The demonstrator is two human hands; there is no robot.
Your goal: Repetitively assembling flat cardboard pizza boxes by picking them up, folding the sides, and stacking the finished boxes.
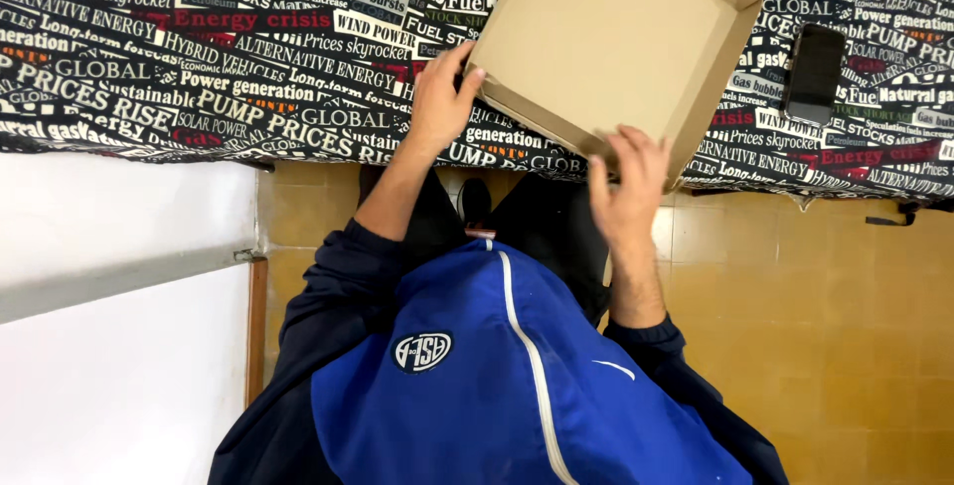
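Gripping a shallow cardboard box [606, 38] by its near edge, we have both hands on it at once. Our left hand [442, 97] pinches the near left corner, thumb on top of the low wall and the fingers curled underneath, out of sight. Our right hand [628, 187] closes around the near right corner, fingers bent over the rim where the box sticks out past the table edge. The box sits open side up and turned at a slant between our hands, its bare brown floor facing us, with most of it lying beyond our fingers on the tablecloth [199, 68], a dark cloth covered in printed lettering. Past our right hand, well apart from the box's far right wall, a dark phone [815, 73] lies flat on the cloth. Below our wrists we see our blue jacket [497, 386], a yellowish tiled floor [825, 326] under our right arm and a white wall [109, 346] beside our left.
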